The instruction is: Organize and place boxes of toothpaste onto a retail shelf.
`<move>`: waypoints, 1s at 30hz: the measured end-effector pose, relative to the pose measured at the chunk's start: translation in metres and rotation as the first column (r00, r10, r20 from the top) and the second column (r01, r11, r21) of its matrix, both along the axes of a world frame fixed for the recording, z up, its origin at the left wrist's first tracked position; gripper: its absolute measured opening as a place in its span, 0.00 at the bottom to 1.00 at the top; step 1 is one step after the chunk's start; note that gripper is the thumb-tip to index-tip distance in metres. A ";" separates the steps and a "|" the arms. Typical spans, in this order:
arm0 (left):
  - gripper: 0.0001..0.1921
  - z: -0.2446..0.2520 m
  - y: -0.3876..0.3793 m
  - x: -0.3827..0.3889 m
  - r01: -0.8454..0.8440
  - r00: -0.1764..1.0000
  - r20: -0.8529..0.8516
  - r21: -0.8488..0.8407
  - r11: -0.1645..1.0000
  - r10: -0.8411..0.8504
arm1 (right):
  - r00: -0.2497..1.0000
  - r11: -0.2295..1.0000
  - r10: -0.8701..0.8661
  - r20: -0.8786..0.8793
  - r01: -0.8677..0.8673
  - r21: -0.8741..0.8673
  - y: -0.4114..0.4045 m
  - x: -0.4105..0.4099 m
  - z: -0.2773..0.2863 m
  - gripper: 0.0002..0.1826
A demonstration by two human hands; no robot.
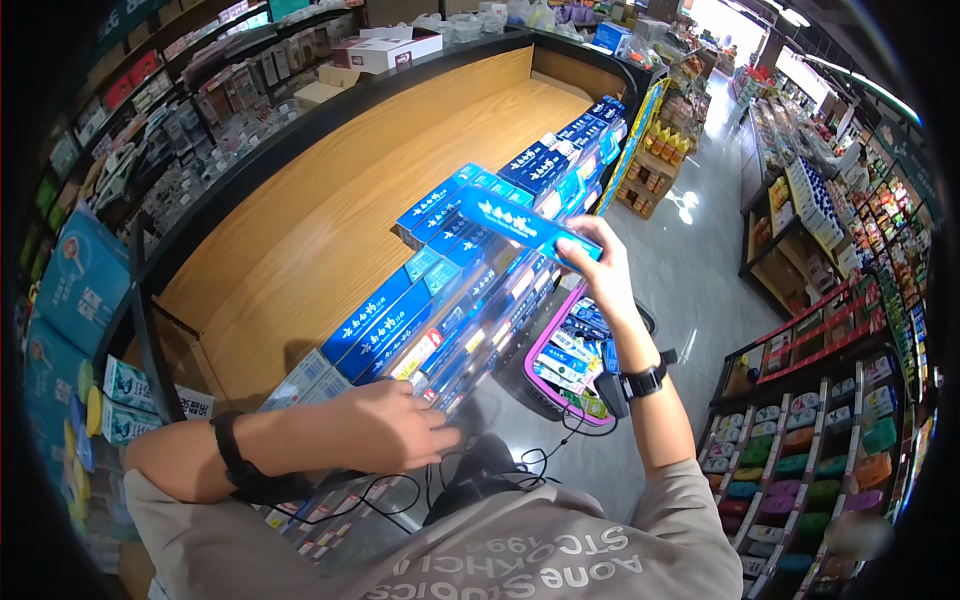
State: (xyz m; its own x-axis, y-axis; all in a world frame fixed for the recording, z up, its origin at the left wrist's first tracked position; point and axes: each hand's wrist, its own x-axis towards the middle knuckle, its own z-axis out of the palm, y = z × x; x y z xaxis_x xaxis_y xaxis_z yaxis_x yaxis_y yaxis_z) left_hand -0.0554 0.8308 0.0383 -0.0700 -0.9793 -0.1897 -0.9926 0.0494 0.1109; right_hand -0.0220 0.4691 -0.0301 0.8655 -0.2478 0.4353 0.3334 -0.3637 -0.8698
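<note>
My right hand (600,255) grips one end of a blue toothpaste box (517,221), thumb on its printed face. The box is held tilted above the front of a wooden shelf (322,210). Beneath and behind it stand rows of blue toothpaste boxes (382,322), some with light-blue ends. My left hand (397,427) lies near the shelf's front edge, beside price tags (411,358). Its fingers are apart and no object shows in it; the palm side is hidden. White and pale-blue boxes (304,379) lie just beyond the left wrist.
A shopping basket with a purple rim (534,360) holds several toothpaste boxes below the shelf. Black cables (536,457) hang near my body. Soap racks (795,465) stand to the right across the aisle floor (675,277). An open carton (390,51) sits on the shelf top.
</note>
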 end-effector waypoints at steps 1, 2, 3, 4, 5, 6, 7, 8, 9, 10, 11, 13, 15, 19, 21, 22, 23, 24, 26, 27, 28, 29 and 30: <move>0.14 0.001 0.000 0.001 -0.015 1.000 -0.003 -0.082 0.997 0.015 | 0.997 0.990 0.048 -0.054 -0.041 0.134 0.000 -0.008 -0.003 0.16; 0.13 0.002 0.000 0.001 -0.031 1.000 -0.007 -0.163 0.986 0.030 | 0.994 0.972 0.073 -0.077 -0.054 0.230 0.000 -0.021 -0.006 0.14; 0.13 0.003 -0.001 0.003 -0.026 1.000 -0.011 -0.164 0.986 0.024 | 0.989 0.966 0.088 -0.122 -0.055 0.253 0.000 -0.035 -0.004 0.14; 0.13 0.006 -0.003 0.004 -0.057 0.998 -0.013 -0.150 0.987 0.056 | 0.982 0.948 0.116 -0.151 -0.064 0.311 -0.001 -0.047 -0.006 0.15; 0.13 0.009 -0.004 0.004 -0.089 0.996 -0.015 -0.136 0.987 0.088 | 0.973 0.927 0.146 -0.177 -0.072 0.369 -0.002 -0.057 -0.009 0.15; 0.13 0.015 -0.006 0.003 -0.084 0.996 -0.015 -0.136 0.987 0.082 | 0.974 0.927 0.140 -0.177 -0.066 0.370 -0.003 -0.069 -0.009 0.15; 0.13 0.019 -0.008 0.003 -0.121 0.993 -0.008 -0.181 0.976 0.121 | 0.972 0.922 0.159 -0.172 -0.084 0.378 -0.005 -0.080 -0.010 0.15; 0.13 0.022 -0.010 0.003 -0.157 0.987 -0.004 -0.227 0.961 0.160 | 0.970 0.917 0.178 -0.167 -0.102 0.386 -0.005 -0.089 -0.010 0.14; 0.13 0.025 -0.011 0.002 -0.155 0.988 -0.006 -0.223 0.962 0.157 | 0.970 0.916 0.176 -0.168 -0.098 0.390 -0.002 -0.097 -0.008 0.14; 0.15 0.027 -0.011 0.002 -0.261 0.965 -0.050 -0.232 0.937 0.257 | 0.969 0.915 0.188 -0.158 -0.115 0.387 0.000 -0.104 -0.005 0.15; 0.17 0.028 -0.012 0.002 -0.365 0.931 -0.095 -0.236 0.901 0.352 | 0.968 0.914 0.201 -0.147 -0.131 0.385 0.003 -0.110 -0.001 0.15; 0.22 0.024 -0.012 0.004 -0.445 0.894 -0.202 -0.296 0.846 0.400 | 0.970 0.910 0.202 -0.135 -0.135 0.392 0.010 -0.122 0.005 0.17; 0.27 0.025 -0.011 0.003 -0.531 0.843 -0.305 -0.343 0.775 0.443 | 0.982 0.906 0.170 -0.085 -0.122 0.405 0.021 -0.133 0.004 0.18; 0.40 0.021 -0.014 0.007 -0.495 0.869 -0.246 -0.398 0.772 0.430 | 0.983 0.894 0.134 -0.128 -0.064 0.444 0.038 -0.155 -0.024 0.16; 0.43 0.018 -0.015 0.009 -0.451 0.892 -0.244 -0.446 0.773 0.380 | 0.968 0.798 0.230 -0.104 -0.126 0.589 0.049 -0.162 -0.023 0.15; 0.43 0.018 -0.014 0.009 -0.447 0.894 -0.251 -0.431 0.784 0.371 | 0.969 0.832 0.221 -0.107 -0.130 0.540 0.050 -0.162 -0.024 0.15; 0.44 0.018 -0.014 0.009 -0.442 0.895 -0.259 -0.416 0.795 0.362 | 0.971 0.862 0.213 -0.111 -0.133 0.488 0.052 -0.162 -0.024 0.15; 0.44 0.018 -0.013 0.009 -0.443 0.895 -0.259 -0.414 0.795 0.363 | 0.971 0.861 0.214 -0.112 -0.133 0.490 0.053 -0.161 -0.023 0.15; 0.40 0.020 -0.012 0.008 -0.360 0.931 -0.190 -0.343 0.868 0.311 | 0.958 0.872 0.257 -0.128 -0.172 0.458 0.056 -0.161 -0.018 0.16; 0.40 0.019 -0.012 0.008 -0.359 0.932 -0.190 -0.342 0.869 0.310 | 0.959 0.872 0.255 -0.128 -0.171 0.459 0.058 -0.161 -0.015 0.16; 0.39 0.018 -0.013 0.007 -0.364 0.928 -0.214 -0.351 0.863 0.305 | 0.948 0.852 0.292 -0.124 -0.198 0.485 0.060 -0.161 -0.012 0.16; 0.37 0.018 -0.013 0.007 -0.370 0.924 -0.237 -0.360 0.856 0.299 | 0.937 0.830 0.328 -0.120 -0.225 0.511 0.062 -0.161 -0.011 0.16; 0.37 0.018 -0.013 0.007 -0.369 0.924 -0.237 -0.359 0.857 0.299 | 0.937 0.829 0.328 -0.120 -0.225 0.512 0.061 -0.162 -0.012 0.16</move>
State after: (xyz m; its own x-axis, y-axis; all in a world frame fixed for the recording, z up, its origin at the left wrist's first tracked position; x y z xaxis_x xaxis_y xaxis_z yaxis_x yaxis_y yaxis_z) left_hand -0.0479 0.8176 0.0567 0.2788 -0.9399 0.1973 -0.9252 -0.2079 0.3175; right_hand -0.1836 0.5304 -0.0424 0.9830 -0.1189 0.1400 0.1619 0.2013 -0.9661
